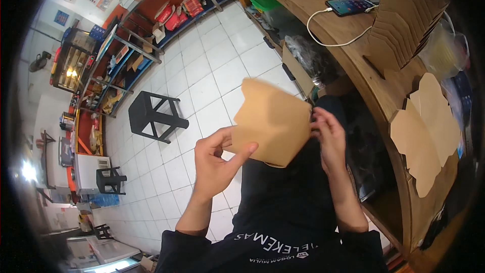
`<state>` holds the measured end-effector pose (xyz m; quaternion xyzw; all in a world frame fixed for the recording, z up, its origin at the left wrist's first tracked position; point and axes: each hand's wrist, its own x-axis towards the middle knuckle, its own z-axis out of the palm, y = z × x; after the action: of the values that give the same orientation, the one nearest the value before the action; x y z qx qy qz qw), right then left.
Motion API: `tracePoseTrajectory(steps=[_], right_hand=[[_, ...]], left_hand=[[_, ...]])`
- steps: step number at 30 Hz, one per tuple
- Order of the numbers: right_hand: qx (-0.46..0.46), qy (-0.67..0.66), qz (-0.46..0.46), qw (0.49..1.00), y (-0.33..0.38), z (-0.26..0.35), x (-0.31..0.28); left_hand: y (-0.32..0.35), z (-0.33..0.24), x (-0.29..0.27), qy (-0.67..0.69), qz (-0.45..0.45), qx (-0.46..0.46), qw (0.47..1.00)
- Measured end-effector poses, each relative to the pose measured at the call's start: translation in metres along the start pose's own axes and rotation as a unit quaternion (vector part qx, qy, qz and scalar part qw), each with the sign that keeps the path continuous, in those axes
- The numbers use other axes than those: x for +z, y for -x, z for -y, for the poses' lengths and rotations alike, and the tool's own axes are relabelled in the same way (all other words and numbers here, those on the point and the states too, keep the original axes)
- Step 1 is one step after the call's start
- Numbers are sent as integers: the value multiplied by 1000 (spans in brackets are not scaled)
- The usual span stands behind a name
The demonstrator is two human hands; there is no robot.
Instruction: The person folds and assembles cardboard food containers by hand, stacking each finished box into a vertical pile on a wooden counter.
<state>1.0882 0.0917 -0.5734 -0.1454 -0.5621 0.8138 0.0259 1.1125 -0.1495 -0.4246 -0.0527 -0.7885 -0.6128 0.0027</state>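
Note:
A brown cardboard food box (275, 121), partly folded up with its flaps at the top left, is held in front of my body above my lap. My left hand (217, 159) grips its lower left side, thumb on the near face and fingers behind. At the right edge of the box, the bent fingers of my right hand (328, 139) close on the cardboard; their tips are partly hidden. On the wooden table to my right lies a flat brown box blank (424, 136). Beyond it, a stack of brown cardboard blanks (404, 20) stands on edge.
The wooden table (323, 20) curves along my right, bearing several phones (348, 6) and a white charging cable (328, 44). Below it are plastic bags (303, 55) and a green container (263, 1). A black stool (154, 116) stands on the tiled floor at left, near shelves (136, 40).

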Motion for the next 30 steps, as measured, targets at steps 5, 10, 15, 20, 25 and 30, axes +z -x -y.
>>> tracePoseTrajectory(steps=[5, 10, 15, 20, 25, 30], right_hand=[[-350, 271, 121, 888, 40, 60, 29], [-429, 314, 126, 838, 45, 48, 48], [-404, 245, 192, 860, 38, 57, 51], [-316, 173, 170, 917, 36, 84, 41], [-317, 166, 157, 920, 29, 91, 31], [-367, 212, 131, 896, 30, 87, 34]], left_hand=[[-2, 4, 12, -154, 8, 79, 985], [-9, -24, 34, -359, -5, 288, 888], [-16, -30, 13, -433, 135, 347, 821], [-13, -41, 5, -380, -90, 298, 871], [-5, 1, -18, -79, 68, -57, 993], [-12, 19, -18, -156, 120, 75, 978]])
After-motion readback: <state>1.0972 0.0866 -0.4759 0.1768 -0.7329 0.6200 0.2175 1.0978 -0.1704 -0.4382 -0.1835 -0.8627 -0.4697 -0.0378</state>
